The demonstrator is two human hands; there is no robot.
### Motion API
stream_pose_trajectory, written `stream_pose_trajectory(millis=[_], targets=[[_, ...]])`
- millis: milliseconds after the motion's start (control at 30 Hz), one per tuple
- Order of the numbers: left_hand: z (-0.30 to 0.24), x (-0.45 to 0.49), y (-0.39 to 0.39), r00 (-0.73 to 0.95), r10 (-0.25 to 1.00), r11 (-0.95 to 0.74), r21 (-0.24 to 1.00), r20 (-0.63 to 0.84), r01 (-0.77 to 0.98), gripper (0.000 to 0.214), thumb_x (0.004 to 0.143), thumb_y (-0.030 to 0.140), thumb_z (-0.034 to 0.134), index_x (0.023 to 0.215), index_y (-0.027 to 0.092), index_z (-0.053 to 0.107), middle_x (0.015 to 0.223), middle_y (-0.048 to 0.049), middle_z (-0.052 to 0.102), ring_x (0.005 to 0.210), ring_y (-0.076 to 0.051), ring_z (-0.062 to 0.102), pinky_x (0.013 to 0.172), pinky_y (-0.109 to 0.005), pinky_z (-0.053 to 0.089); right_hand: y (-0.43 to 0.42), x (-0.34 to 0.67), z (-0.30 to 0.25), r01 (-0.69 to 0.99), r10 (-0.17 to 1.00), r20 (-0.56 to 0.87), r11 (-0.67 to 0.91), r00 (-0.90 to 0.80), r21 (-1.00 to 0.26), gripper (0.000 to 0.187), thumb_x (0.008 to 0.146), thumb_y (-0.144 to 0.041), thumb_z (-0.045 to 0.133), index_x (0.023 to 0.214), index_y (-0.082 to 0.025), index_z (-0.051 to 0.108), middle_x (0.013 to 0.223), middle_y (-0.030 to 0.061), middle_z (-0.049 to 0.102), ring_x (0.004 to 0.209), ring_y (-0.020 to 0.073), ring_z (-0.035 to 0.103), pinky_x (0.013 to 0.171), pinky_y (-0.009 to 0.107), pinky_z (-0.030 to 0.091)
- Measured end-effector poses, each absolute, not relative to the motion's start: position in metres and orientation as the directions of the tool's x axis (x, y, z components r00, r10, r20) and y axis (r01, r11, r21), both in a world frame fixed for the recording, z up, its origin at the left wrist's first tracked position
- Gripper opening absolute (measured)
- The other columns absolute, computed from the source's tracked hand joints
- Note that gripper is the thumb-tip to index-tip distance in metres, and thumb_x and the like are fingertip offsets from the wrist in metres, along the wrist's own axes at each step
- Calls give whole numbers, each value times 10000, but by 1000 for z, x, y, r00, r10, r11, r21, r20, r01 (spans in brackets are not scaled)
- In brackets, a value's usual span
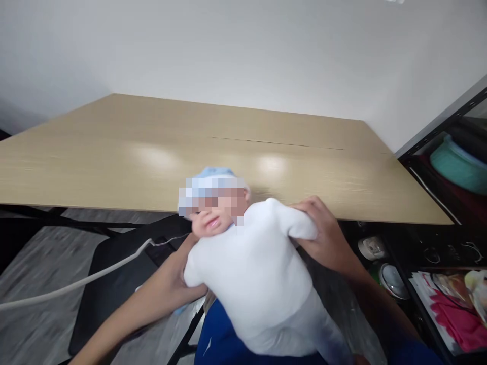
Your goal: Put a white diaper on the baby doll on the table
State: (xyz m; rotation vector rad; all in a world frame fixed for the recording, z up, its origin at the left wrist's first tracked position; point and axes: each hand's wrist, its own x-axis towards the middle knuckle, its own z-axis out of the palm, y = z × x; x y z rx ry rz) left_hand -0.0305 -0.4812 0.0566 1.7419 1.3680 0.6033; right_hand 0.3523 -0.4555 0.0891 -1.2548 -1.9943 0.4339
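Baby doll (254, 274) is slanting, head upper left, legs lower right; left hand (178, 279) is clasping one sleeve (195, 266), right hand (325, 241) the other.

Free room over tabletop (213, 124) beyond doll (254, 274)
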Motion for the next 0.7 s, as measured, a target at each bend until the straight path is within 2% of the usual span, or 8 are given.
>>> stream_pose_trajectory(millis=[100, 167, 267, 367, 500, 700], targets=[[86, -14, -433, 371, 922, -158, 765, -113, 625, 853, 822, 457, 812, 1617, 348, 520, 1427, -67, 767, 1196, -391, 788, 935, -458, 694, -433, 377, 90, 744, 865, 462, 437, -195, -505, 246, 909, -228, 780, 1145, -287, 741, 1089, 65, 649, 992, 296, 665, 857, 446, 562], [97, -2, -397, 442, 892, -230, 742, -99, 630, 837, 816, 482, 816, 1594, 343, 540, 1446, -72, 757, 1234, -391, 767, 961, -459, 672, -413, 393, 84, 806, 846, 501, 420, -182, -418, 142, 898, -291, 796, 1020, -257, 732, 1029, 72, 655, 942, 302, 661, 823, 445, 553], [101, 15, -344, 541, 837, -326, 722, -79, 610, 777, 816, 542, 824, 1523, 321, 590, 1471, -91, 739, 1287, -382, 732, 991, -451, 635, -381, 415, 72, 836, 826, 525, 427, -205, -345, 190, 906, -383, 791, 1003, -237, 719, 1062, 107, 725, 995, 338, 683, 867, 463, 557], [97, 30, -298, 577, 812, -369, 690, -86, 623, 677, 795, 560, 807, 1383, 263, 654, 1358, -99, 783, 1191, -355, 757, 915, -407, 615, -354, 427, 59, 841, 880, 442, 367, -175, -398, 224, 949, -427, 738, 1074, -241, 720, 1083, 106, 794, 976, 333, 732, 806, 416, 549], [90, 42, -255, 493, 861, -348, 566, -121, 747, 498, 762, 529, 746, 1153, 223, 708, 1165, -81, 828, 1015, -323, 772, 801, -363, 552, -323, 432, 40, 865, 947, 312, 219, -77, -452, 268, 950, -488, 720, 1070, -249, 718, 984, 89, 820, 852, 319, 762, 682, 354, 489], [78, 41, -215, 361, 931, -310, 428, -43, 849, 506, 772, 643, 699, 1073, 239, 749, 1055, -79, 839, 942, -340, 771, 725, -355, 481, -279, 433, 16, 869, 939, 340, 211, -53, -447, 322, 954, -546, 698, 1071, -246, 716, 974, 97, 823, 848, 329, 777, 675, 355, 491]])
